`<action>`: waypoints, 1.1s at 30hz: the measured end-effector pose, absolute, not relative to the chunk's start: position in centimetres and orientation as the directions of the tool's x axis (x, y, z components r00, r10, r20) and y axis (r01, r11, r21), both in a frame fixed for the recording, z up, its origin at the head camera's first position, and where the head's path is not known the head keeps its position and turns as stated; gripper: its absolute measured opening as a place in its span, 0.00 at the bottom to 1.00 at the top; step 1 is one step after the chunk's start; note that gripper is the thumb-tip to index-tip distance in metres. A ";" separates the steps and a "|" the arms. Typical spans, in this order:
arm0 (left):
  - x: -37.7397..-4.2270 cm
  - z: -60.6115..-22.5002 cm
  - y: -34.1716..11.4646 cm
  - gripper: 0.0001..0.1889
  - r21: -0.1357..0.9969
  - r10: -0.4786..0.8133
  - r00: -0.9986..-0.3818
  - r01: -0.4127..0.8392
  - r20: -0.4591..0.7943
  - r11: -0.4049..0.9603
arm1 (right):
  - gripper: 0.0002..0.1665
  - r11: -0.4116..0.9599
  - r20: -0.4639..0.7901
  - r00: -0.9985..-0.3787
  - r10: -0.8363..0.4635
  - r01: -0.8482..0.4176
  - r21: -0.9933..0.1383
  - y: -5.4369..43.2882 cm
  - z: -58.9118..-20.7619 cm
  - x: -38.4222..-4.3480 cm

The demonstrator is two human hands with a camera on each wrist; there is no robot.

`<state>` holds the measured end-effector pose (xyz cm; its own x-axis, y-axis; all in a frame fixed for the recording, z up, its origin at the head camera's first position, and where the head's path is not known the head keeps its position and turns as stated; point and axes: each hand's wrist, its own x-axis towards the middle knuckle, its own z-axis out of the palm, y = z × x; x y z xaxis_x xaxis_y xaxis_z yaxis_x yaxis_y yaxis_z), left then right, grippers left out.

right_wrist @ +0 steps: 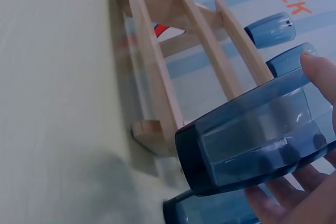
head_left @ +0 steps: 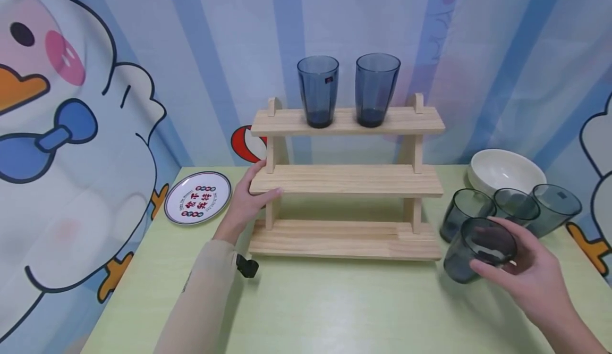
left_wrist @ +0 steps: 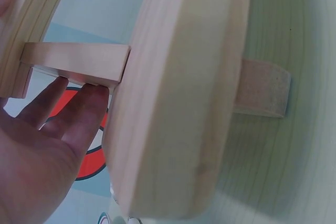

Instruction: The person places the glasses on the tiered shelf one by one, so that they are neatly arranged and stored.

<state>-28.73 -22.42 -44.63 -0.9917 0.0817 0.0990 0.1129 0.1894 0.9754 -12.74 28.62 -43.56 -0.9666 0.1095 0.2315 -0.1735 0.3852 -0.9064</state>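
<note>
A three-tier wooden display rack [head_left: 346, 179] stands on the table. My left hand [head_left: 245, 201] grips the left end of its middle shelf, thumb across the front; in the left wrist view, fingertips [left_wrist: 94, 95] touch the side support. My right hand [head_left: 537, 282] holds a dark blue-grey drinking glass [head_left: 461, 263] by its sides, tilted, right of the rack's lowest shelf. The right wrist view shows this glass [right_wrist: 252, 140] with its thick base toward the rack. Two similar glasses, one on the left [head_left: 319, 91] and one on the right [head_left: 377, 88], stand on the top shelf.
Three more glasses [head_left: 554, 213] are grouped at the right, partly behind the held one. Behind them sits a white bowl [head_left: 507, 170]. A printed oval plate [head_left: 198, 199] lies left of the rack. A cartoon-duck backdrop [head_left: 229, 67] hangs behind the table.
</note>
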 end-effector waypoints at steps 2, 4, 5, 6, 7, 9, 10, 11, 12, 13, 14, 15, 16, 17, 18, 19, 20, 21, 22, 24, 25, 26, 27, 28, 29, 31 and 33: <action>-28.7 -44.6 -22.4 0.44 0.976 0.086 -0.991 0.113 0.098 0.188 | 0.50 0.341 0.235 -0.967 0.097 -0.189 -0.921 28.3 -43.1 -12.8; -28.8 -44.6 -22.4 0.43 0.976 0.089 -0.991 0.112 0.097 0.186 | 0.49 0.301 0.226 -0.970 0.088 -0.190 -0.934 28.0 -42.6 -12.9; -28.7 -44.6 -22.4 0.43 0.976 0.088 -0.992 0.110 0.095 0.186 | 0.49 0.298 0.221 -0.972 0.085 -0.187 -0.936 27.9 -42.3 -13.0; -28.7 -44.6 -22.4 0.43 0.976 0.089 -0.992 0.109 0.094 0.187 | 0.48 0.292 0.217 -0.973 0.079 -0.185 -0.938 27.7 -42.1 -13.1; -28.7 -44.7 -22.4 0.43 0.977 0.088 -0.992 0.107 0.092 0.186 | 0.48 0.282 0.215 -0.974 0.075 -0.186 -0.941 27.5 -41.9 -13.3; -28.7 -44.6 -22.4 0.43 0.977 0.087 -0.992 0.104 0.089 0.186 | 0.48 0.275 0.211 -0.975 0.073 -0.184 -0.944 27.1 -41.4 -13.6; -28.6 -44.6 -22.4 0.43 0.977 0.089 -0.992 0.103 0.088 0.185 | 0.47 0.287 0.217 -0.973 0.072 -0.188 -0.939 26.8 -41.1 -13.8; -28.6 -44.6 -22.4 0.43 0.977 0.091 -0.992 0.102 0.087 0.185 | 0.47 0.306 0.227 -0.971 0.070 -0.195 -0.932 26.4 -40.9 -14.0; -28.6 -44.6 -22.4 0.43 0.978 0.091 -0.992 0.102 0.086 0.183 | 0.47 0.301 0.234 -0.970 0.063 -0.205 -0.931 26.1 -40.7 -14.2; -28.6 -44.5 -22.4 0.43 0.978 0.092 -0.992 0.102 0.086 0.181 | 0.46 0.296 0.244 -0.968 0.058 -0.216 -0.931 25.7 -40.4 -14.4; -28.6 -44.5 -22.4 0.43 0.978 0.092 -0.992 0.102 0.086 0.180 | 0.46 0.293 0.255 -0.966 0.050 -0.230 -0.928 25.3 -40.2 -14.6; -28.6 -44.5 -22.4 0.43 0.979 0.094 -0.992 0.103 0.088 0.178 | 0.45 0.276 0.265 -0.963 0.038 -0.245 -0.929 24.9 -39.9 -14.8; -28.6 -44.5 -22.3 0.43 0.978 0.094 -0.992 0.106 0.090 0.179 | 0.45 0.251 0.275 -0.961 0.019 -0.262 -0.932 24.5 -39.7 -15.1; -28.6 -44.5 -22.3 0.43 0.978 0.094 -0.991 0.107 0.091 0.179 | 0.44 0.215 0.281 -0.960 0.002 -0.274 -0.937 24.1 -39.4 -15.3; -28.6 -44.5 -22.3 0.43 0.978 0.094 -0.991 0.107 0.091 0.178 | 0.44 0.181 0.285 -0.958 -0.016 -0.283 -0.942 23.8 -39.2 -15.6; -28.7 -44.5 -22.3 0.43 0.978 0.095 -0.991 0.108 0.092 0.178 | 0.44 0.172 0.289 -0.957 -0.027 -0.290 -0.942 23.4 -38.9 -15.9; -28.7 -44.5 -22.3 0.43 0.978 0.096 -0.991 0.110 0.094 0.177 | 0.43 0.175 0.292 -0.956 -0.040 -0.295 -0.939 23.0 -38.7 -16.2; -28.7 -44.5 -22.4 0.43 0.978 0.097 -0.991 0.112 0.096 0.178 | 0.43 0.182 0.292 -0.955 -0.048 -0.296 -0.938 22.6 -38.5 -16.5; -28.8 -44.6 -22.4 0.43 0.978 0.098 -0.990 0.113 0.097 0.175 | 0.43 0.190 0.290 -0.955 -0.053 -0.295 -0.936 22.2 -38.2 -16.8; -28.8 -44.6 -22.4 0.43 0.978 0.099 -0.990 0.115 0.099 0.173 | 0.43 0.194 0.286 -0.956 -0.065 -0.294 -0.936 21.4 -37.8 -17.5; -28.8 -44.6 -22.4 0.43 0.978 0.099 -0.990 0.115 0.099 0.174 | 0.43 0.194 0.286 -0.956 -0.069 -0.294 -0.936 21.0 -37.6 -17.9; -28.8 -44.6 -22.4 0.43 0.978 0.099 -0.990 0.114 0.098 0.176 | 0.43 0.192 0.287 -0.955 -0.075 -0.296 -0.935 20.6 -37.3 -18.2; -28.8 -44.6 -22.4 0.43 0.977 0.099 -0.990 0.114 0.098 0.178 | 0.43 0.187 0.286 -0.955 -0.077 -0.296 -0.937 20.2 -37.1 -18.5; -28.8 -44.6 -22.3 0.43 0.977 0.099 -0.990 0.114 0.097 0.178 | 0.43 0.181 0.290 -0.953 -0.085 -0.301 -0.936 19.8 -36.9 -18.9; -28.8 -44.6 -22.3 0.43 0.977 0.099 -0.990 0.114 0.097 0.179 | 0.43 0.179 0.296 -0.951 -0.093 -0.308 -0.934 19.5 -36.7 -19.2; -28.7 -44.6 -22.3 0.43 0.977 0.099 -0.990 0.117 0.101 0.176 | 0.43 0.160 0.304 -0.946 -0.110 -0.319 -0.934 18.7 -36.3 -19.8; -28.7 -44.6 -22.3 0.43 0.978 0.100 -0.989 0.124 0.109 0.165 | 0.43 0.145 0.311 -0.942 -0.127 -0.328 -0.934 17.9 -35.8 -20.4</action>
<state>-28.73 -22.32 -44.61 -0.9890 0.1005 0.1085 0.1241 0.1648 0.9785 -20.36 17.92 -35.80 -0.9419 -0.1268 0.3111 -0.3279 0.1448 -0.9336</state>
